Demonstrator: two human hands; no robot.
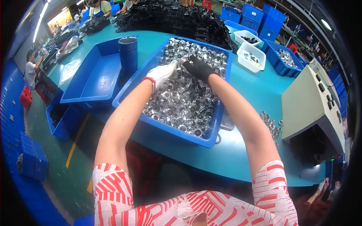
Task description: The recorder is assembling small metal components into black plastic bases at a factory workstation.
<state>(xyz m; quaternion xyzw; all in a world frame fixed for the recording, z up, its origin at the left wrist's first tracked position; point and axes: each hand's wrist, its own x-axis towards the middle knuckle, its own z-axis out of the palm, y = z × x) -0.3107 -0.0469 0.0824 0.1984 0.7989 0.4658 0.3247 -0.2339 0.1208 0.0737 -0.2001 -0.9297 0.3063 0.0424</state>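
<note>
Item 1: clear ring-shaped plastic parts [184, 109], uncounted, heaped loose in a deep blue tub [166, 129] on the turquoise bench [264, 86], directly in front of the person.

Item 2: left hand [164, 72], 1, in a white glove, over the far half of the heap; fingers angled inward toward the other hand. Whether they grasp a part cannot be told.

Item 3: right hand [198, 68], 1, in a black glove with bare fingertips, just beside the left hand; fingers bent. A grip on any part cannot be confirmed.

Item 4: surroundings. Left of the tub, 1 blue tray [100, 77] with 1 dark blue cylinder [128, 56] upright at its right side. Beyond the tub, 1 large heap of black parts [173, 22]. Far right, 1 white tray [252, 67] holding small pieces, and 1 blue crate [279, 67] of similar clear parts. Nearer right, loose clear parts [270, 124] beside 1 pale machine housing [307, 101].

Step in hand, as judged: picking through or handling the clear parts at the heap, with 2 hands working close together.

Next move, as judged: calls for a secure fingertip hold on a single part, lifted free of its neighbours without scattering them.
</note>
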